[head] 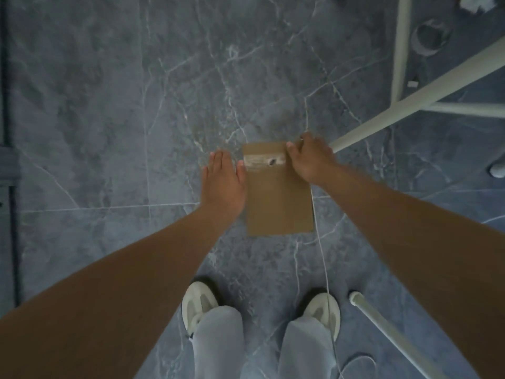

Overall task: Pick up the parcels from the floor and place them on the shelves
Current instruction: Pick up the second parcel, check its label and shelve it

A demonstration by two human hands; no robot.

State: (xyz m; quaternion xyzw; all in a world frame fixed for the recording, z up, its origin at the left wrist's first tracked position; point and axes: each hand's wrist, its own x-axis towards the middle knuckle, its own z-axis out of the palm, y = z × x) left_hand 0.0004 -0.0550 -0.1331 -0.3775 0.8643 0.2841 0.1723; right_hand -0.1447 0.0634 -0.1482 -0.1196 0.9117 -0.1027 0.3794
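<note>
A flat brown cardboard parcel point(277, 198) with a strip of pale tape near its far end lies over the grey marble floor in front of my feet. My right hand point(310, 158) curls over the parcel's far right corner and grips it. My left hand point(222, 181) is flat with fingers apart, its thumb side against the parcel's left edge. Whether the parcel rests on the floor or is lifted off it I cannot tell.
White metal shelf legs and bars point(426, 86) stand at the right, with another white bar point(388, 332) near my right shoe. A thin white cord point(322, 258) hangs down past the parcel. My white shoes point(199, 305) are below. A dark frame point(8, 160) runs along the left edge.
</note>
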